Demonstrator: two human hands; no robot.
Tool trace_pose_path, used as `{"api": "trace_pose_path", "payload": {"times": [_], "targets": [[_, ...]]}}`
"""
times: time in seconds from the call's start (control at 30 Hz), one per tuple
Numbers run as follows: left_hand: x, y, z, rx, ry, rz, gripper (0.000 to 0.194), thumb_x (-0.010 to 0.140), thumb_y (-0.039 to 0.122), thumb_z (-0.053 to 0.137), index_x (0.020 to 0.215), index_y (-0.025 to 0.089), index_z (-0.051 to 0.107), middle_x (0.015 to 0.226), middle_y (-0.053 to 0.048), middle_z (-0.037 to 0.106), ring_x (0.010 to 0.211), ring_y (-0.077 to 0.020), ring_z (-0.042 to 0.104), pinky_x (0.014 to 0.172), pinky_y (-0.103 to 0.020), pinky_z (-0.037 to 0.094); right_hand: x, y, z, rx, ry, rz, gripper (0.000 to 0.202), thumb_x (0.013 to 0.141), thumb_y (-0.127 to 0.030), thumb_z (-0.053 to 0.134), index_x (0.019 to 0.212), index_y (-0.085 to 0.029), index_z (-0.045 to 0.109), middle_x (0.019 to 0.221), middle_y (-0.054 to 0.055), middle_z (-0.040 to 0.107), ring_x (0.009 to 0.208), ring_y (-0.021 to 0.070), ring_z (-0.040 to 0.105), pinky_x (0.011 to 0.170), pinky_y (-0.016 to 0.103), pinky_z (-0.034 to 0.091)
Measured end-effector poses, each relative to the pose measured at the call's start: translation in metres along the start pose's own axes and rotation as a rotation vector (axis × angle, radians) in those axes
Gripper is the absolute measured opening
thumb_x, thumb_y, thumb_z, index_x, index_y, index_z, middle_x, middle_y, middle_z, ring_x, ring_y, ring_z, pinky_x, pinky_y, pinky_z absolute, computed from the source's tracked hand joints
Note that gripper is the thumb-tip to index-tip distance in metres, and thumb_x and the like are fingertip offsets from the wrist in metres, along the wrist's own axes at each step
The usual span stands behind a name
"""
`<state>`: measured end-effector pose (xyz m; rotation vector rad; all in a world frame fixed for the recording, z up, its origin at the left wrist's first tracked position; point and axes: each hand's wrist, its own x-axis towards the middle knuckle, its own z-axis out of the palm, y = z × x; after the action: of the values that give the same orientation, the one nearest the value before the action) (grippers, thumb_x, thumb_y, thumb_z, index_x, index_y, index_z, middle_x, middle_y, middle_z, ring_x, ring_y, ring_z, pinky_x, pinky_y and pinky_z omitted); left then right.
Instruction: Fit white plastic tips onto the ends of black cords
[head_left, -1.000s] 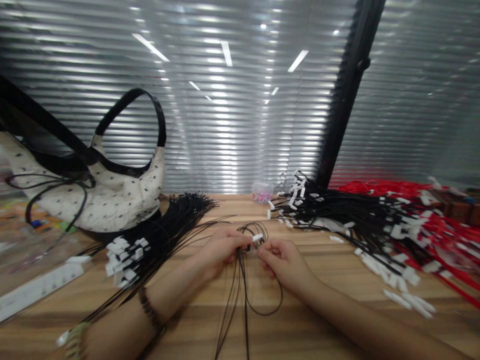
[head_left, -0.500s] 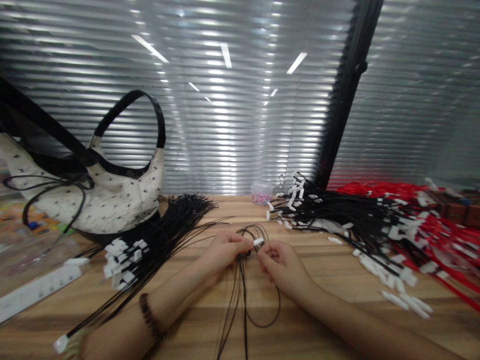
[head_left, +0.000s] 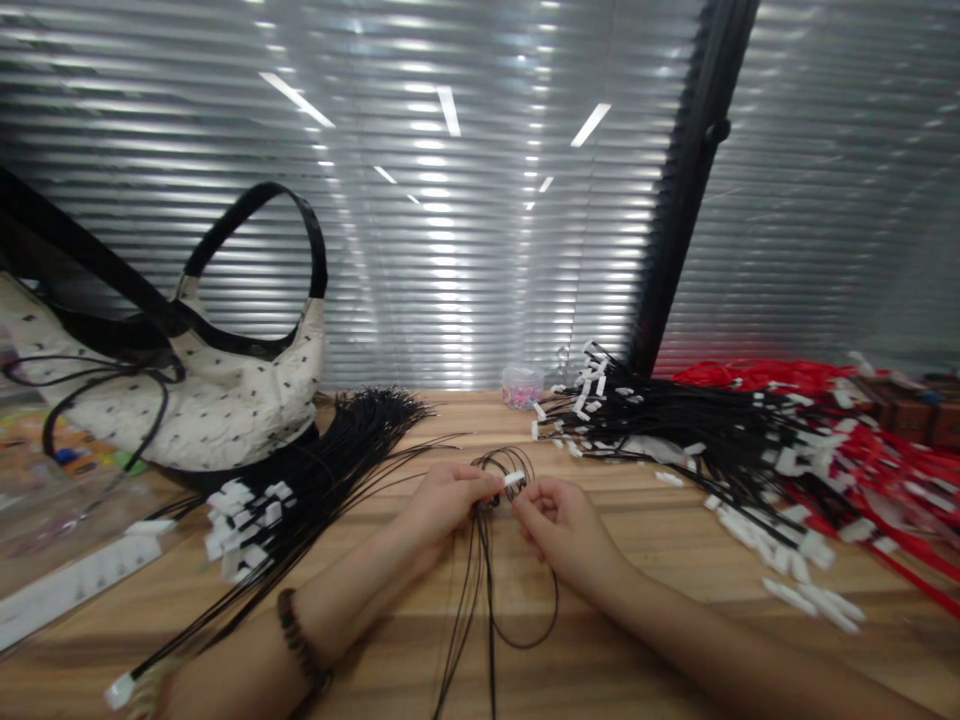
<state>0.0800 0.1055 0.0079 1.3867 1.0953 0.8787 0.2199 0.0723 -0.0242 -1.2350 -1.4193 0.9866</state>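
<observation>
Between my hands is a small white connector [head_left: 514, 480] with thin black wires [head_left: 486, 590] looping above it and hanging down toward me. My left hand [head_left: 454, 500] pinches the connector's left end, thumb and forefinger together. At its right side, my right hand [head_left: 556, 515] has its fingertips pinched on the thin wires by the connector; the exact contact is too small to make out. Left of my hands lies a bundle of black wires [head_left: 352, 440] ending in white connectors [head_left: 244, 525].
Black wires [head_left: 690, 415] with white connectors lie at the right, beside red wires [head_left: 892, 470] and loose white pieces [head_left: 814, 600]. A clear tub [head_left: 523, 388] stands at the back. A white handbag [head_left: 240, 410] and a white strip [head_left: 75, 580] are at the left.
The view has shifted slightly. Both hands hold nearly the same pose, with the white connector tilted a little differently between them.
</observation>
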Motion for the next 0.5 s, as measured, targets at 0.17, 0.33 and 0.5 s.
{"api": "trace_pose_path", "payload": {"times": [0.17, 0.33, 0.5], "targets": [[-0.0026, 0.0019, 0.0042, -0.022, 0.091, -0.019, 0.015, 0.057, 0.027, 0.064, 0.05, 0.013, 0.062, 0.047, 0.002, 0.05, 0.048, -0.0094, 0.037, 0.049, -0.024, 0.024, 0.0016, 0.0015, 0.0005, -0.042, 0.003, -0.017, 0.012, 0.075, -0.024, 0.051, 0.065, -0.017, 0.049, 0.053, -0.002, 0.048, 0.048, 0.0101, 0.044, 0.045, 0.02, 0.032], [-0.0036, 0.0036, 0.0046, -0.01, 0.098, -0.021, 0.016, 0.057, 0.027, 0.064, 0.049, 0.014, 0.059, 0.046, 0.003, 0.047, 0.046, -0.0082, 0.034, 0.046, -0.023, 0.021, 0.0009, 0.002, 0.0009, -0.047, 0.013, -0.008, 0.012, 0.074, -0.025, 0.052, 0.066, -0.016, 0.05, 0.053, -0.002, 0.049, 0.049, 0.0108, 0.046, 0.046, 0.021, 0.033], [0.0014, 0.0006, -0.0018, -0.012, 0.025, -0.076, 0.021, 0.059, 0.031, 0.064, 0.052, 0.015, 0.054, 0.047, 0.005, 0.042, 0.041, -0.0061, 0.029, 0.041, -0.023, 0.015, -0.0018, -0.0013, -0.0006, 0.029, 0.004, 0.021, 0.015, 0.074, -0.028, 0.053, 0.065, -0.017, 0.049, 0.051, -0.003, 0.047, 0.044, 0.0081, 0.041, 0.04, 0.018, 0.028]]}}
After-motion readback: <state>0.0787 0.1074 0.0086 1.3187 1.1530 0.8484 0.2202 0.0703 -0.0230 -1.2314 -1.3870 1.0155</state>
